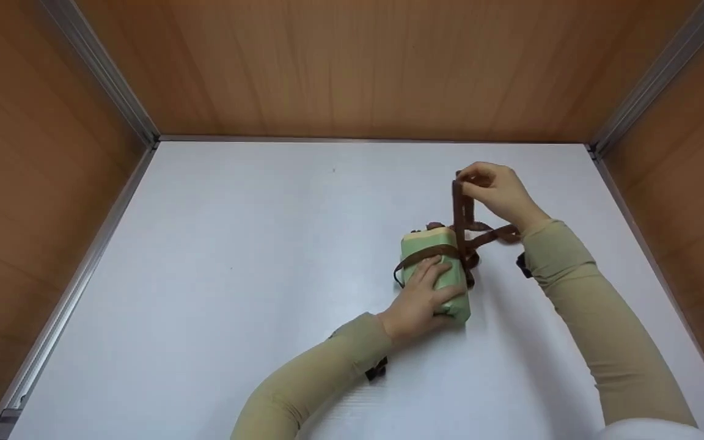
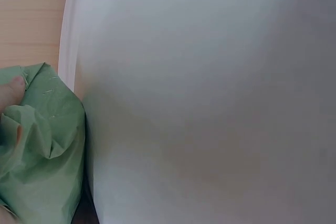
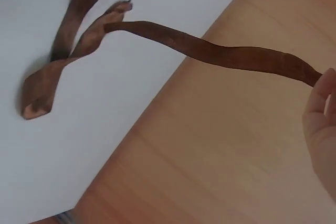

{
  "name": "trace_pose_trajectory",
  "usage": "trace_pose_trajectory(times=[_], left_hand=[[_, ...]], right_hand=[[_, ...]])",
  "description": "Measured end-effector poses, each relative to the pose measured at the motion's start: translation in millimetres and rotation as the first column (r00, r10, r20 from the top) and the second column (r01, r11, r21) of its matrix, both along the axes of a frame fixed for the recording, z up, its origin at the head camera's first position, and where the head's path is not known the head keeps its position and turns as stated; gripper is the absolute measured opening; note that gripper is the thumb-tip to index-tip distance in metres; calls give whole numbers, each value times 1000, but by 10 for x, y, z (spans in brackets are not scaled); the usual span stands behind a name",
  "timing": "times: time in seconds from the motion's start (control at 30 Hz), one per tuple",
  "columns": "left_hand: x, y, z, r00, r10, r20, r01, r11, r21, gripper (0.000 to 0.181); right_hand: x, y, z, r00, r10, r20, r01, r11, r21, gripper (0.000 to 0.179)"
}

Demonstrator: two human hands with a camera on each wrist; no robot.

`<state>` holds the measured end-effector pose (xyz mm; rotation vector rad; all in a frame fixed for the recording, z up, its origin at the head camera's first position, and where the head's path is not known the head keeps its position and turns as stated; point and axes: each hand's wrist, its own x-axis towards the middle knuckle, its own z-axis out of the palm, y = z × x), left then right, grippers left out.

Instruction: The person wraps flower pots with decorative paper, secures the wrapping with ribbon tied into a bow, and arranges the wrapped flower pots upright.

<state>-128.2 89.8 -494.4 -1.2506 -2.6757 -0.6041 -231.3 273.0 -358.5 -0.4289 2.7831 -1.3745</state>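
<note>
A bundle wrapped in green paper, with a cream edge at its top, lies right of the middle of the white table. My left hand holds its lower part, fingers spread across the front; the left wrist view shows creased green paper and a little of that hand. Around the bundle runs a brown ribbon. Above and right of it, my right hand pinches a raised length of this ribbon between thumb and fingers. Small dark reddish pieces show at the bundle's top; their kind is unclear.
More ribbon lies in loose loops on the table beside the bundle. Wooden panels wall in the back and both sides of the white tabletop, with metal strips along the edges. Dark wrist devices sit under the sleeves.
</note>
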Motion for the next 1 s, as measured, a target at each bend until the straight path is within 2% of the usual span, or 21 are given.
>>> trace_pose_trajectory(times=[0.1,0.13,0.2,0.23,0.33,0.37,0.4,0.43,0.63,0.77,0.87,1.0], left_hand=[[-10,0,-8,1000,-3,-30,3,1000,2,53],[-15,3,-14,999,-5,-47,5,1000,4,52],[-22,17,-25,997,-12,-75,12,1000,5,51],[-24,25,-30,996,-18,-82,19,1000,5,50],[-25,51,-45,995,-37,-88,38,999,5,49],[-25,59,-45,995,-43,-88,43,999,3,49],[-25,64,-45,995,-46,-88,47,999,6,49],[-24,65,-46,995,-46,-88,48,999,13,49],[-20,25,-39,993,-24,-113,29,998,47,51],[-6,7,-33,997,-18,-74,22,998,52,53],[10,1,-30,999,-11,-42,13,999,41,54],[20,-19,-23,1000,-9,-8,10,1000,21,54]], right_hand=[[-27,-367,-14,997,83,1,-83,997,-5,22],[-26,-492,-30,992,123,9,-123,992,16,23],[-11,-713,-72,977,208,50,-213,970,121,27],[1,-804,-96,966,246,79,-257,946,197,32],[45,-959,-157,930,329,162,-367,848,382,46],[55,-969,-168,924,333,188,-382,827,411,49],[65,-959,-174,921,334,203,-390,820,420,50],[72,-932,-175,921,328,212,-389,826,409,49],[93,-574,-161,947,265,181,-307,914,265,35],[160,-255,-230,965,201,171,-229,960,162,32],[269,-33,-348,971,167,171,-183,979,86,30],[469,188,-531,969,172,180,-180,983,28,26]])
